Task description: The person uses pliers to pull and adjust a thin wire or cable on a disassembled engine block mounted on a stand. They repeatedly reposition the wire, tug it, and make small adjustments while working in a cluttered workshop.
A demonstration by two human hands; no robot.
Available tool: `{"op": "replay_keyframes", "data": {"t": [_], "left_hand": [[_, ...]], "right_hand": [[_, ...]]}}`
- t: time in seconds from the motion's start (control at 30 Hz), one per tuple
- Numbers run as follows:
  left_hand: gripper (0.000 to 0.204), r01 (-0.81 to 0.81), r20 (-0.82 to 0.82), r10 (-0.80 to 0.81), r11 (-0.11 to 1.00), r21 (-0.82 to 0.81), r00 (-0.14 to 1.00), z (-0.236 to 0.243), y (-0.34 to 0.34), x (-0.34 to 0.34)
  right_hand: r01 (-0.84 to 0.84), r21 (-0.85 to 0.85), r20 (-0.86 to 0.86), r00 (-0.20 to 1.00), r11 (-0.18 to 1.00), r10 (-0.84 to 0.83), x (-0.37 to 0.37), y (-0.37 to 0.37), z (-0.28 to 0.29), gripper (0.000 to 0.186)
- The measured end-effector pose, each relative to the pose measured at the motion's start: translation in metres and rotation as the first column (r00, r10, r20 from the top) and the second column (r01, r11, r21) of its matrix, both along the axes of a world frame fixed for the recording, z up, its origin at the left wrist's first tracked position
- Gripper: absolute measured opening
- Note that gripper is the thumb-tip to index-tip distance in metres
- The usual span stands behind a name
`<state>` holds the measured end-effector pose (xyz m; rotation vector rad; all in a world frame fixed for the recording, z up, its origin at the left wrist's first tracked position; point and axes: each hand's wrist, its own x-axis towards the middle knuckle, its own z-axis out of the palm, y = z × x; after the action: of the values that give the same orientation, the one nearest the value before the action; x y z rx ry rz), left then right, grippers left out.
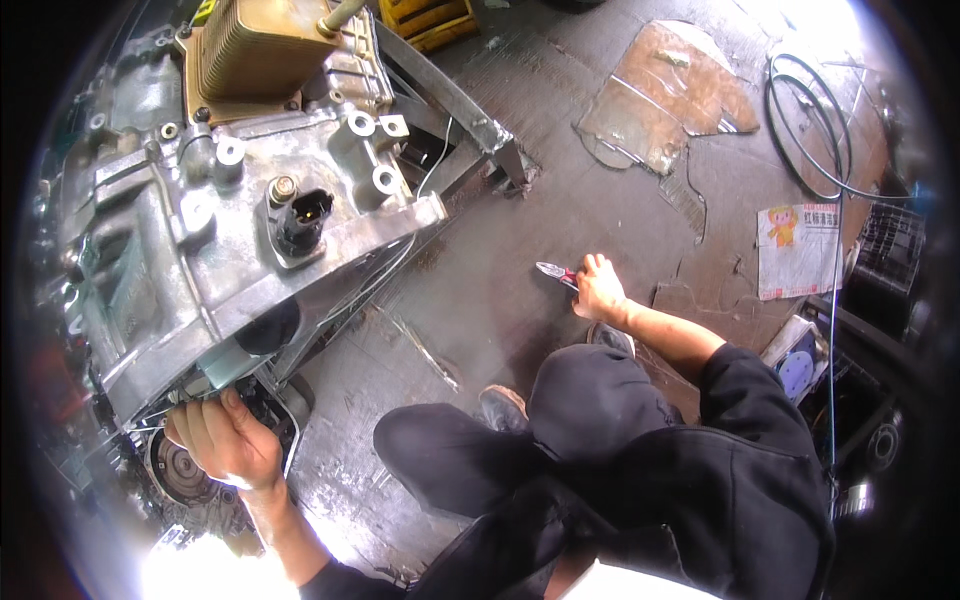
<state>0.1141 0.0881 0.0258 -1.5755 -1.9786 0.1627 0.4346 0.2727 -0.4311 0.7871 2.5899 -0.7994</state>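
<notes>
A large grey metal gearbox housing (200, 230) sits on a metal stand at the left. My left hand (225, 440) reaches under its lower edge, fingers curled against the casing beside a round inner part (180, 470). My right hand (598, 290) is stretched out over the concrete floor and grips a pair of pliers with red handles (556, 272), jaws pointing left. My dark-trousered knees and grey shoes are below, between the two hands.
A metal stand frame (470, 120) holds the housing. On the floor lie a torn sheet of cardboard (665, 95), a coil of black cable (810, 130), a printed paper (797, 250) and a yellow crate (430, 20). A black crate (890, 250) stands at the right.
</notes>
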Motion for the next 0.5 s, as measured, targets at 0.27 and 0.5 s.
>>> {"op": "replay_keyframes", "data": {"t": [0.27, 0.5], "left_hand": [[0.033, 0.014, -0.009, -0.014, 1.0, 0.003, 1.0, 0.001, 0.002, 0.001], [0.039, -0.022, -0.002, 0.022, 1.0, -0.012, 1.0, 0.002, 0.002, 0.003]], "right_hand": [[0.099, -0.945, 0.238, 0.863, -0.313, -0.445, 0.01, 0.067, 0.085, 0.034], [-0.267, -0.943, -0.325, 0.87, 0.201, -0.371, -0.037, 0.131, 0.232, 0.071]]}}
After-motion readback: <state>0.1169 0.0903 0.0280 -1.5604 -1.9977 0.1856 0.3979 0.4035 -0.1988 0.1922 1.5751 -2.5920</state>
